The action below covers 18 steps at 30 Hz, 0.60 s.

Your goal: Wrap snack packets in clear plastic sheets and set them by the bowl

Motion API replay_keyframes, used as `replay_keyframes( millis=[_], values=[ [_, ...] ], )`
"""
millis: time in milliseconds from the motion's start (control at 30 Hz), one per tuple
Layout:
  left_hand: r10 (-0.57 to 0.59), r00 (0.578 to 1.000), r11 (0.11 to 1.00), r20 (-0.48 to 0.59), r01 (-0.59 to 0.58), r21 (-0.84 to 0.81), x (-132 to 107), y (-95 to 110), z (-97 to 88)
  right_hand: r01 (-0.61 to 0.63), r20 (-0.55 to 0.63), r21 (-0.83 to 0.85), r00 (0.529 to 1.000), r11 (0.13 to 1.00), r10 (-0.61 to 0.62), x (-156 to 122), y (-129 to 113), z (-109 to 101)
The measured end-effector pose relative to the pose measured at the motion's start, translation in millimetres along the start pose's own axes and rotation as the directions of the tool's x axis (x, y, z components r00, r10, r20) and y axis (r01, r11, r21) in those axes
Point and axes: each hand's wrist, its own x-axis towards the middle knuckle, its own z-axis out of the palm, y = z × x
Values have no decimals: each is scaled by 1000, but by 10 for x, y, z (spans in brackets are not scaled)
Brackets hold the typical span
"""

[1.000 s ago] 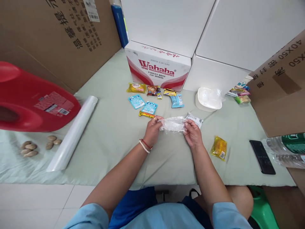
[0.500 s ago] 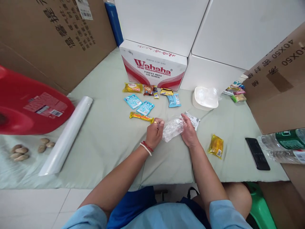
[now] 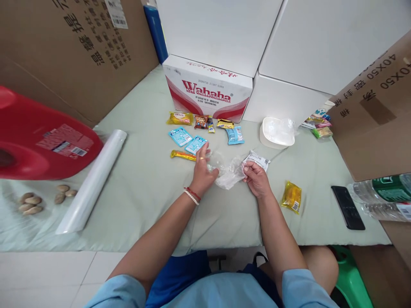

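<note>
Clear plastic bag (image 3: 229, 174) hangs between the two hands, over the middle of a pale green cloth (image 3: 141, 188), with wrapped snacks near it. Behind the left hand (image 3: 209, 159), a yellow stick-shaped snack (image 3: 182, 155) has its right end hidden by that hand, and two blue sachets (image 3: 180, 136) lie just beyond. Close to the right hand (image 3: 245, 172) is a white printed packet (image 3: 258, 160), partly covered from view by the fingers. Farther back, a row of small packets (image 3: 201, 122) sits in front of a red and white water carton (image 3: 207, 92). A white tub (image 3: 269, 141) with clear plastic in it stands back to the right, and a yellow packet (image 3: 291, 196) lies alone, nearer the person and right of the right hand. At the right side are a black phone (image 3: 347, 207) and bottles; at the left, a red jug (image 3: 54, 141), a white roll (image 3: 93, 182) and some stones (image 3: 30, 203).

The bag's right end is pinched between the right thumb and fingers. Its left end lies at the left hand, whose thumb and fingers are spread apart beside the thin film. Whether the bag's underside touches the cloth, I cannot tell.
</note>
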Motion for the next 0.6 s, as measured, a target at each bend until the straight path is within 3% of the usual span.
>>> replay_keyframes(
  millis=[67,100,267,433,600],
  values=[
    [141,988,976,64,-149,160,-8,50,-3,-8,34,-42,999,999,9,-18,-5,6],
    [143,985,970,93,-158,186,-8,66,4,-12,46,-61,999,998,15,-24,-6,7],
    [-195,976,980,95,191,52,-3,40,46,38,-23,-99,999,994,-41,-7,0,-6],
    [-288,954,949,83,296,-108,-18,56,33,141,-194,-89,969,986,-156,37,-24,-40],
    [-350,935,905,52,352,-241,-7,89,58,171,-238,-115,952,979,-195,52,-37,-59]
  ],
)
